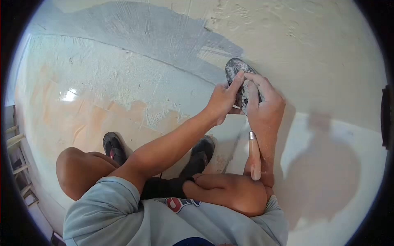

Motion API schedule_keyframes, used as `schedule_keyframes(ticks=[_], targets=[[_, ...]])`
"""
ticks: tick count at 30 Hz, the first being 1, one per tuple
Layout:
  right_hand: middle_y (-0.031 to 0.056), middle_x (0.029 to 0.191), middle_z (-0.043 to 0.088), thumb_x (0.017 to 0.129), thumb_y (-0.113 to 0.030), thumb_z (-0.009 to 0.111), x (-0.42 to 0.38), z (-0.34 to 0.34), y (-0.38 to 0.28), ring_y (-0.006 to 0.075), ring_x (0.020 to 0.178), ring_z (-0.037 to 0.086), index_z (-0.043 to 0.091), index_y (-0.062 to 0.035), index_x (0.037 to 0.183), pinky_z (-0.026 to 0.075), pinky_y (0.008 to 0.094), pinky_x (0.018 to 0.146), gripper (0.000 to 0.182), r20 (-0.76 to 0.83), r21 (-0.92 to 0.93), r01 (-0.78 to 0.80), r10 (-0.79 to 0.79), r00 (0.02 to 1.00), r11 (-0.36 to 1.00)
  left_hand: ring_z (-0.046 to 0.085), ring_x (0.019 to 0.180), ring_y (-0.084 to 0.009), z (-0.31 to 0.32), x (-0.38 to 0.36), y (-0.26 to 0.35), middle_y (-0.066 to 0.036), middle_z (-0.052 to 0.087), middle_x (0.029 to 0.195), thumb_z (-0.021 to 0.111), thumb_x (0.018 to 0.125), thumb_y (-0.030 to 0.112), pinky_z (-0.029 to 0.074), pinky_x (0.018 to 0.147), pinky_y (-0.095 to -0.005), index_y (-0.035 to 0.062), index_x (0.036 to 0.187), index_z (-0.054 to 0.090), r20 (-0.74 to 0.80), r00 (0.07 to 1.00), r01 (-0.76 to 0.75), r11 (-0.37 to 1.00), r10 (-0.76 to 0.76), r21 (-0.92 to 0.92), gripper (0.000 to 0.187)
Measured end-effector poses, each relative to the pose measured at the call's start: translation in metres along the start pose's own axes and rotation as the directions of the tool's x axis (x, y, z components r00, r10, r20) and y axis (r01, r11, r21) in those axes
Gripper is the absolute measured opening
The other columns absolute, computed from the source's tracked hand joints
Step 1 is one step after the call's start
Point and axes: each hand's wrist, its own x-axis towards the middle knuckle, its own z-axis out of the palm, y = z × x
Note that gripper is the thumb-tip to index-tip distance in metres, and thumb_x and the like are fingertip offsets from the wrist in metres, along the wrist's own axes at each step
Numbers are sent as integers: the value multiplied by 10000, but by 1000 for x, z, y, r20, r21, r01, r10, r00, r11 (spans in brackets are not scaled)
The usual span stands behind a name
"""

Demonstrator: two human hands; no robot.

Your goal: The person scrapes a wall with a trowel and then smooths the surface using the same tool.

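Observation:
My right hand [266,107] is shut on a trowel, whose plaster-caked blade [234,67] points up toward the wall. Its wooden handle [255,158] sticks out below the hand, over my right knee. My left hand [223,101] reaches in from the left, index finger and thumb pressed on the blade's edge and face. Both hands are dusted with plaster. I am crouching, and the blade sits just below a patch of wet grey plaster [156,37] on the wall.
Rough pale plaster [303,45] covers the wall to the right of the grey patch. The glossy floor [78,110] has plaster smears. My dark shoes [114,146] rest on it. A wooden ladder [17,164] stands at the far left.

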Motion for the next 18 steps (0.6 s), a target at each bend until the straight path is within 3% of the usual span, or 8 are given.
schedule_keyframes(ticks=[2, 3, 5, 9, 11, 12, 16, 18], targets=[[165, 922, 756, 989, -90, 593, 0, 8, 4, 371, 829, 747, 752, -79, 1102, 579, 398, 721, 195, -9, -21, 69, -69, 998, 997, 659, 712, -160, -2, -2, 1, -43, 666, 840, 587, 992, 661, 605, 631, -389, 40, 1032, 667, -39, 999, -29, 999, 27, -46, 628], [162, 918, 753, 993, -110, 595, 5, 21, 6, 371, 830, 744, 753, -93, 1083, 578, 408, 721, 183, -27, 3, 134, -134, 991, 991, 661, 719, -163, -10, 1, 2, -45, 671, 858, 584, 995, 657, 608, 644, -393, 41, 1044, 666, -65, 998, -21, 999, 19, -28, 624], [155, 911, 751, 995, -131, 596, 11, 36, -3, 376, 833, 738, 748, -116, 1059, 578, 423, 716, 166, 57, 3, 35, -35, 998, 999, 672, 770, -177, -33, 12, 1, -59, 682, 917, 566, 1007, 650, 613, 690, -408, 39, 1056, 674, -108, 994, 1, 1000, -2, -14, 622], [159, 905, 744, 979, -117, 576, 15, 71, 1, 420, 814, 709, 725, -138, 1069, 569, 488, 711, 176, 104, -51, 118, -112, 988, 992, 685, 850, -204, -57, 14, 10, -78, 683, 940, 529, 1020, 658, 602, 720, -415, 39, 1072, 680, -171, 985, -23, 999, 19, -23, 639], [162, 896, 741, 979, -119, 573, 20, 83, 6, 425, 797, 705, 725, -128, 1065, 568, 494, 710, 175, 85, 55, 189, -193, 977, 980, 690, 856, -202, -70, 19, 12, -75, 690, 947, 502, 1026, 671, 600, 717, -415, 54, 1094, 668, -203, 979, -27, 999, 32, 26, 642], [167, 1000, 756, 989, -116, 589, 20, 81, 2, 383, 942, 732, 742, -73, 1074, 579, 410, 791, 180, 158, 44, 92, -98, 983, 995, 690, 856, -202, -68, 17, 12, -75, 690, 947, 502, 1026, 671, 600, 717, -415, 54, 1094, 668, -203, 979, -29, 999, 34, 32, 642], [169, 1007, 756, 989, -117, 591, 18, 77, 8, 369, 950, 738, 746, -72, 1090, 578, 398, 797, 190, 118, 114, 135, -149, 982, 984, 701, 823, -191, -62, 17, 13, -73, 697, 968, 520, 1003, 700, 599, 694, -400, 47, 1089, 666, -206, 974, -94, 996, 94, 10, 674], [173, 1013, 756, 988, -116, 599, 12, 63, 6, 359, 943, 746, 748, -71, 1109, 576, 383, 800, 197, 106, 179, 25, -45, 993, 983, 698, 815, -185, -52, 12, 10, -74, 696, 975, 529, 1006, 687, 612, 704, -411, 41, 1115, 662, -175, 982, -75, 997, 78, 20, 668]])
